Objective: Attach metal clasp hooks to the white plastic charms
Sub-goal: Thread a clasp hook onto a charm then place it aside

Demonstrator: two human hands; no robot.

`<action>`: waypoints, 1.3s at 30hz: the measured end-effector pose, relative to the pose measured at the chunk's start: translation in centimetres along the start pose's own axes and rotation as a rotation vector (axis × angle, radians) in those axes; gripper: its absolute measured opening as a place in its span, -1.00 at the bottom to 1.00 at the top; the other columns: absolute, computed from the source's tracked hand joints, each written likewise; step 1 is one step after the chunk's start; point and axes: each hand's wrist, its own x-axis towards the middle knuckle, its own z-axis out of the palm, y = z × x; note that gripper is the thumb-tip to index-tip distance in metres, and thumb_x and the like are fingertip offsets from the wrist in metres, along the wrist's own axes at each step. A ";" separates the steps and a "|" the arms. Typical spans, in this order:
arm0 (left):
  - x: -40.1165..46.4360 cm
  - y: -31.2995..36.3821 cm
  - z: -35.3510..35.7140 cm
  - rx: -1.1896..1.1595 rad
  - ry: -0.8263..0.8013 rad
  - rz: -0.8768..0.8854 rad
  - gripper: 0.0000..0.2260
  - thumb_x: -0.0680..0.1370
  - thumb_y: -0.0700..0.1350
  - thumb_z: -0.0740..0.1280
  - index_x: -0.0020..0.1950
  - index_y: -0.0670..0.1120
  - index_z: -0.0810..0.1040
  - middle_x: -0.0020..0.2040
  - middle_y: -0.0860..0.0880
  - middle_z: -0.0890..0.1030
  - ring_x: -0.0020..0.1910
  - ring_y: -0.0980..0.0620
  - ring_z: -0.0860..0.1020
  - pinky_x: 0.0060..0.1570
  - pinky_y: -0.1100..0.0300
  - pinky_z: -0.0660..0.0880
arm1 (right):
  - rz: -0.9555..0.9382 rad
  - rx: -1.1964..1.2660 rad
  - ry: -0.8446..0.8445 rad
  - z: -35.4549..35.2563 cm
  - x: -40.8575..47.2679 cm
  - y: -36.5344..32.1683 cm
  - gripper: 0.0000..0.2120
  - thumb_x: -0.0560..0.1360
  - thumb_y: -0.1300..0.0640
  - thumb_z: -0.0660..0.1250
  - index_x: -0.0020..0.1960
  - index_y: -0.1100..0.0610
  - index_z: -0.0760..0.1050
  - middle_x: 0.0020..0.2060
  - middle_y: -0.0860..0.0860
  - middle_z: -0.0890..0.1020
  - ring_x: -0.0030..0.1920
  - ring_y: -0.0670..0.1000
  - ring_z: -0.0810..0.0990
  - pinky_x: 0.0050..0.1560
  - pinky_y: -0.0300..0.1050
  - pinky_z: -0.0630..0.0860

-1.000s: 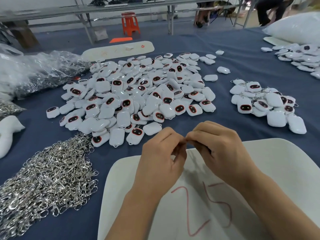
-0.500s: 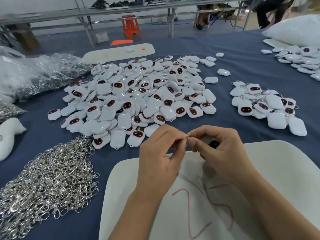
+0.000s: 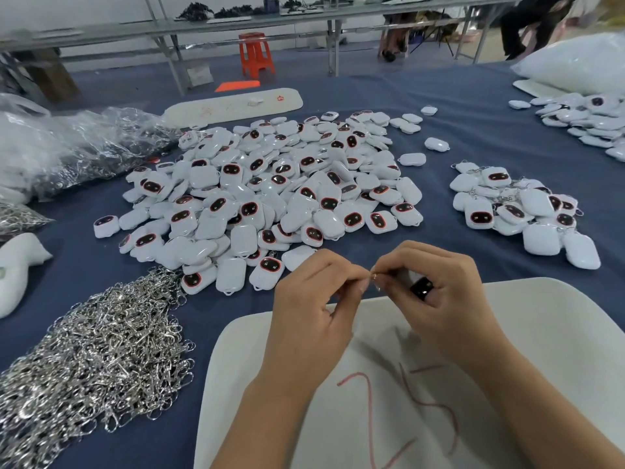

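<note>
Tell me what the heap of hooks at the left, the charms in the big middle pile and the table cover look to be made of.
Heap of clasp hooks: bright silvery metal, probably plated; it glints sharply.
Charms: glossy white moulded plastic, by the smooth highlights; dark red-rimmed face panels.
Table cover: matte blue fabric, it seems; no shine, soft creases.

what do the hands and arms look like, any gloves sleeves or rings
Both are bare. The left hand and right hand wear no gloves, and no ring, watch or bracelet shows. The forearms are uncovered right down to the bottom edge of the picture, so no sleeve is in view. Fingernails look short and plain.
</note>
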 end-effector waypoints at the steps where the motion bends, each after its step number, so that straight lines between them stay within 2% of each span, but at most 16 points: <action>1: 0.0 0.0 0.0 0.004 -0.010 0.001 -0.90 0.58 -0.29 0.42 -0.06 -0.10 0.66 -0.11 0.08 0.61 -0.10 0.06 0.58 -0.15 0.23 0.52 | -0.008 -0.028 -0.005 0.0 0.0 0.1 -0.85 0.49 0.37 0.53 -0.11 0.14 0.66 -0.27 -0.04 0.59 -0.29 0.02 0.54 -0.27 -0.14 0.46; 3: 0.0 -0.1 0.0 0.009 -0.025 -0.006 -0.91 0.58 -0.27 0.41 -0.06 -0.10 0.66 -0.12 0.09 0.61 -0.12 0.07 0.58 -0.16 0.21 0.52 | -0.030 -0.076 -0.007 0.0 0.0 0.1 -0.84 0.47 0.40 0.53 -0.12 0.16 0.67 -0.27 -0.05 0.58 -0.30 0.00 0.53 -0.29 -0.16 0.46; 12: -0.2 -0.5 0.1 -0.095 -0.111 -0.201 -0.92 0.56 -0.20 0.38 -0.07 -0.04 0.64 -0.17 0.11 0.61 -0.16 -0.01 0.60 -0.17 0.02 0.54 | -0.088 -0.156 -0.009 0.2 -0.1 0.1 -0.80 0.44 0.45 0.52 -0.12 0.17 0.68 -0.25 -0.05 0.62 -0.28 0.00 0.60 -0.28 -0.02 0.52; 16: -0.2 -0.5 0.2 -0.088 -0.129 -0.239 -0.92 0.56 -0.15 0.35 -0.06 0.01 0.61 -0.16 0.10 0.61 -0.13 -0.03 0.59 -0.17 0.03 0.52 | -0.108 -0.175 -0.005 0.2 -0.1 0.1 -0.79 0.43 0.47 0.52 -0.12 0.17 0.68 -0.27 -0.05 0.60 -0.30 0.00 0.57 -0.31 -0.06 0.50; 19: -0.3 -0.3 0.3 -0.064 -0.122 -0.225 -0.94 0.54 -0.15 0.36 -0.08 0.01 0.60 -0.17 0.10 0.60 -0.15 -0.01 0.60 -0.18 0.05 0.52 | -0.150 -0.203 -0.012 0.4 -0.2 0.1 -0.80 0.44 0.48 0.51 -0.11 0.20 0.67 -0.26 -0.03 0.60 -0.31 0.04 0.56 -0.31 -0.01 0.50; 22: -0.3 -0.1 0.3 -0.061 -0.066 -0.202 -0.94 0.50 -0.14 0.36 -0.11 0.03 0.56 -0.18 0.11 0.58 -0.16 0.00 0.58 -0.19 0.12 0.51 | -0.084 -0.092 0.028 0.6 -0.3 -0.1 -0.81 0.45 0.45 0.52 -0.11 0.18 0.67 -0.25 -0.03 0.62 -0.27 0.02 0.59 -0.26 -0.02 0.52; 27: -0.3 0.6 0.8 -0.067 -0.011 -0.151 -0.95 0.54 -0.14 0.32 -0.08 0.00 0.54 -0.15 0.13 0.56 -0.13 0.02 0.56 -0.17 0.28 0.47 | 0.027 0.068 0.036 0.4 0.0 -0.3 -0.83 0.49 0.38 0.51 -0.12 0.13 0.66 -0.25 -0.07 0.66 -0.19 0.05 0.65 -0.17 -0.01 0.55; 30: -0.3 0.9 1.1 -0.060 0.029 -0.139 -0.90 0.58 -0.21 0.33 -0.06 -0.02 0.53 -0.14 0.13 0.53 -0.13 0.04 0.55 -0.16 0.35 0.43 | 0.048 0.114 0.068 0.5 -0.2 -0.6 -0.85 0.50 0.34 0.49 -0.12 0.10 0.64 -0.24 -0.07 0.65 -0.21 0.04 0.63 -0.18 -0.12 0.53; 32: -0.2 1.1 1.1 -0.050 0.068 -0.136 -0.87 0.59 -0.23 0.32 -0.05 -0.01 0.52 -0.14 0.14 0.52 -0.14 0.07 0.53 -0.14 0.41 0.39 | 0.095 0.174 0.089 0.8 -0.4 -0.9 -0.86 0.50 0.30 0.47 -0.14 0.08 0.60 -0.27 -0.07 0.62 -0.29 -0.02 0.58 -0.25 -0.25 0.46; 35: -0.1 1.2 0.9 -0.071 0.088 -0.154 -0.87 0.62 -0.22 0.31 -0.05 0.00 0.53 -0.16 0.14 0.54 -0.16 0.07 0.53 -0.15 0.41 0.37 | 0.119 0.245 0.093 1.1 -0.5 -1.2 -0.86 0.50 0.29 0.45 -0.15 0.09 0.58 -0.31 -0.07 0.59 -0.37 -0.08 0.48 -0.30 -0.33 0.38; 39: 0.3 0.9 0.5 -0.133 0.053 -0.200 -0.87 0.59 -0.25 0.32 -0.07 -0.02 0.57 -0.19 0.10 0.57 -0.17 0.03 0.56 -0.18 0.35 0.41 | 0.124 0.381 0.021 1.7 -0.9 -1.8 -0.88 0.52 0.29 0.44 -0.12 0.09 0.60 -0.30 -0.08 0.60 -0.37 -0.10 0.50 -0.29 -0.30 0.40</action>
